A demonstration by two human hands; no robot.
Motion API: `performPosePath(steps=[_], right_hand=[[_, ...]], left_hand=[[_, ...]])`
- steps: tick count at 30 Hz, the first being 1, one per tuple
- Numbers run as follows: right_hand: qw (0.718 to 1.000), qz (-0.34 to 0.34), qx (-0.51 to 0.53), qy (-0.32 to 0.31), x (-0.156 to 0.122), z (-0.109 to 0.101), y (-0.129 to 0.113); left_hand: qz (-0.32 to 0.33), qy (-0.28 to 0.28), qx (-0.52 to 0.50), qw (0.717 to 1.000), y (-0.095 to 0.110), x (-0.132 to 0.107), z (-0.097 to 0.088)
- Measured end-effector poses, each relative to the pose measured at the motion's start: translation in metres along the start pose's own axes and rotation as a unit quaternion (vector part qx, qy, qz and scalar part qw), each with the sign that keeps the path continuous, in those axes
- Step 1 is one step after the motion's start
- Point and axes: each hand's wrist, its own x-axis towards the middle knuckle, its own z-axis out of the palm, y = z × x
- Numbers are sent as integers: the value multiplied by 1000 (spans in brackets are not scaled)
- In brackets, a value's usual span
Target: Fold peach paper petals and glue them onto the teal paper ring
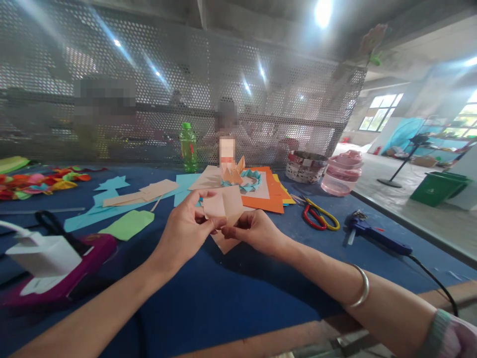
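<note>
My left hand [184, 231] and my right hand [257, 231] both pinch a folded sheet of peach paper [223, 209] above the blue tabletop [231, 298]. Its lower corner [224, 243] hangs below my fingers. A silver bangle [360, 286] circles my right forearm. Just beyond my hands lies a stack of orange paper [270, 201], with a ring of teal folded paper [248, 181] and peach folded pieces [233, 171] on it. Flat peach strips [143, 195] and cut teal paper [112, 211] lie to the left of my left hand.
Red-and-yellow-handled scissors [316, 215] and a blue glue gun [374, 238] lie to the right. A white charger [42, 253] sits on a magenta object at left. Beyond stand a green bottle [189, 147], a woven basket [306, 166] and a pink container [341, 174]. A person [225, 119] sits behind perforated metal mesh.
</note>
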Motion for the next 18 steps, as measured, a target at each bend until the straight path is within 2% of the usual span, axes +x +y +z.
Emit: performPosePath(steps=[7, 10, 13, 18], right_hand=[[999, -17, 37, -4, 0, 0, 1], [999, -19, 21, 17, 1, -2, 3], [999, -35, 27, 24, 2, -3, 3], [999, -27, 25, 23, 0, -3, -1]], left_hand=[[-9, 10, -76, 997, -1, 4, -3], [-40, -38, -150, 987, -6, 8, -3], [-65, -98, -160, 980, -14, 10, -3], [-76, -92, -141, 983, -19, 11, -2]])
